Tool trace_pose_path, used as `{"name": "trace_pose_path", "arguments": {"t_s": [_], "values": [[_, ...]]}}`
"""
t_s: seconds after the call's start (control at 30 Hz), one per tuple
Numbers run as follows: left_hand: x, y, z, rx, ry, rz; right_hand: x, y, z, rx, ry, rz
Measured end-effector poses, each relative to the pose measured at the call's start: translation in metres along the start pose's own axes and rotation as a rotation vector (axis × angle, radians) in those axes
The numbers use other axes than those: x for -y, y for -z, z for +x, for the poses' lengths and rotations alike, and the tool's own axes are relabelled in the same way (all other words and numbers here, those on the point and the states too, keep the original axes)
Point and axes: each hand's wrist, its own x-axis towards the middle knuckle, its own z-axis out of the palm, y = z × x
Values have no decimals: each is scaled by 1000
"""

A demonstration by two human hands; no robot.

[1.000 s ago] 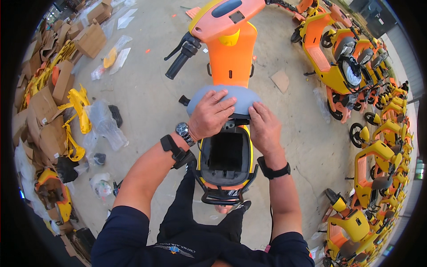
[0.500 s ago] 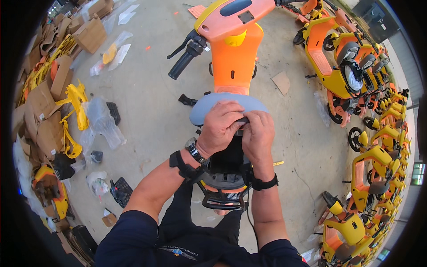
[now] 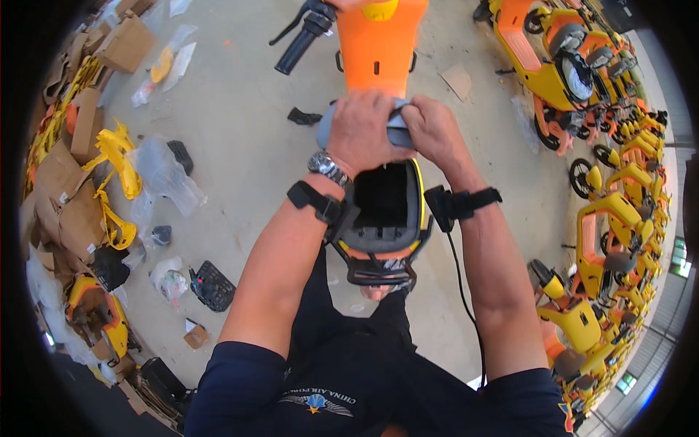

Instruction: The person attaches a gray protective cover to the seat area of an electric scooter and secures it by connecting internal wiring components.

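A grey-blue scooter seat (image 3: pixel 399 131) lies under both my hands, tipped up in front of the open black storage well (image 3: pixel 382 193). My left hand (image 3: pixel 362 131) wraps over the seat's left and middle part, its fingers bent round the far edge. At the seat's right end my right hand (image 3: pixel 435 125) is closed, thumb and fingers gripping it. A dark strip shows on the seat between the hands. My fingertips are partly hidden. The scooter's orange front panel (image 3: pixel 378 47) rises beyond, with a black handlebar grip (image 3: pixel 296 51) at its left.
Rows of yellow and orange scooters (image 3: pixel 608 226) stand on the right. Cardboard boxes (image 3: pixel 62 175), yellow body parts (image 3: pixel 116 160) and plastic wrap (image 3: pixel 169 175) lie to the left. A black rack-like part (image 3: pixel 212 286) is on the floor. A cable (image 3: pixel 459 277) hangs from my right wrist.
Both hands have moved from a close pinch at the seat's near edge to gripping the seat farther apart. The seat has shifted, exposing more of the storage well. My view has shifted too.
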Motion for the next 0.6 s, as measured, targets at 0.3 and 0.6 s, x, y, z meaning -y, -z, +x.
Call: {"name": "trace_pose_path", "arguments": {"t_s": [0.3, 0.6], "values": [[7, -9, 2, -11, 110, 28, 22, 10, -9, 72, -94, 18], [13, -8, -14, -77, -35, 68, 13, -7, -33, -8, 65, 7]]}}
